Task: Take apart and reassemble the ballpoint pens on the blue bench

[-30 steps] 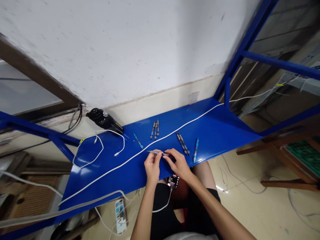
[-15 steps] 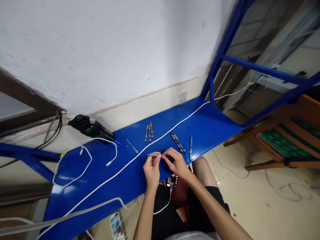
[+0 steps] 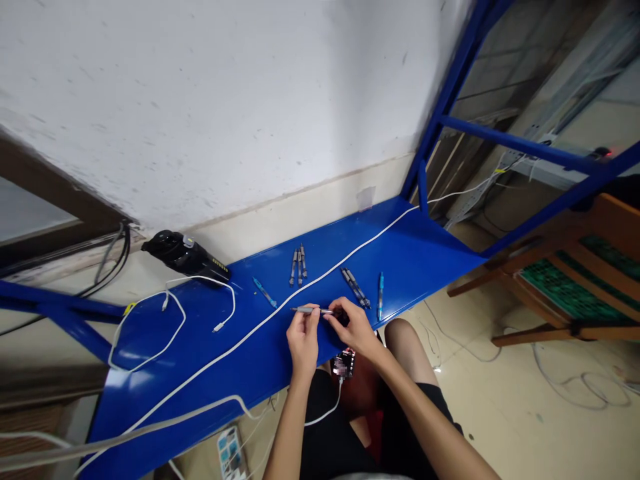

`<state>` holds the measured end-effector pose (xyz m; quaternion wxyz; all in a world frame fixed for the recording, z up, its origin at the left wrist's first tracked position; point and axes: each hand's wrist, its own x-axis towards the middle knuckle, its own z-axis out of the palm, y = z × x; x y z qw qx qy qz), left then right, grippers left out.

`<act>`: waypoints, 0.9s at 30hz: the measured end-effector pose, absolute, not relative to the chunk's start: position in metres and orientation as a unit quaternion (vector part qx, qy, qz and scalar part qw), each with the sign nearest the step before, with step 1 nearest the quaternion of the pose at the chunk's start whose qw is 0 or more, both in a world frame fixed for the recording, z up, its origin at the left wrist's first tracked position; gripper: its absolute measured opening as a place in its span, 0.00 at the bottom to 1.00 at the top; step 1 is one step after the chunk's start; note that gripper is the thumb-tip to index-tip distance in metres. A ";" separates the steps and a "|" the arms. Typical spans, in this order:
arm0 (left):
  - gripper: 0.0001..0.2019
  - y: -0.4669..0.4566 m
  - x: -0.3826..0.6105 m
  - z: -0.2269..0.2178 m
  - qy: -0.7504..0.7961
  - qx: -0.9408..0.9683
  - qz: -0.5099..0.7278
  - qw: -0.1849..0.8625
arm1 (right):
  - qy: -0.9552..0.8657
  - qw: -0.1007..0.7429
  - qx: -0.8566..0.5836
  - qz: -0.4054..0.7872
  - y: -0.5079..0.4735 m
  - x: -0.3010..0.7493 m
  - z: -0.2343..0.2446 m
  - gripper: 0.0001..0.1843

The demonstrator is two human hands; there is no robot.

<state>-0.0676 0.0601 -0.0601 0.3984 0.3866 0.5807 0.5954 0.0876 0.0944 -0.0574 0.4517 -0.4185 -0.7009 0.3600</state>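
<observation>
Just above the near edge of the blue tabletop (image 3: 240,373), my left hand (image 3: 303,337) pinches a slim grey pen (image 3: 302,310) whose thin tip points left. My right hand (image 3: 353,323) is closed around the other end of this pen, and its fingers hide part of it. To the right of my hands lie grey pens (image 3: 355,287) side by side, then a light-blue pen (image 3: 381,295). Farther back, three grey pens (image 3: 299,265) rest close together. Left of them is another light-blue pen (image 3: 264,292).
A long white cable (image 3: 260,323) crosses the tabletop diagonally. At the left, a black bottle (image 3: 187,257) lies near the wall beside a looped white cable (image 3: 183,313). A lit phone (image 3: 344,364) is between my legs. A wooden chair (image 3: 565,273) stands at the right.
More of the pen shows between my hands, as my right hand has shifted slightly away from my left. The pens on the tabletop stay where they were.
</observation>
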 end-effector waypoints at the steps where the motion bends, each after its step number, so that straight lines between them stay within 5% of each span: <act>1: 0.21 0.060 -0.068 -0.062 0.578 0.381 0.600 0.401 | -0.702 0.451 -0.416 0.362 0.095 0.088 -0.057 0.04; 19: 0.22 0.060 -0.068 -0.060 0.587 0.344 0.626 0.380 | -0.705 0.471 -0.376 0.374 0.098 0.088 -0.052 0.05; 27: 0.21 0.057 -0.067 -0.057 0.575 0.349 0.636 0.378 | -0.736 0.409 -0.358 0.403 0.097 0.095 -0.043 0.08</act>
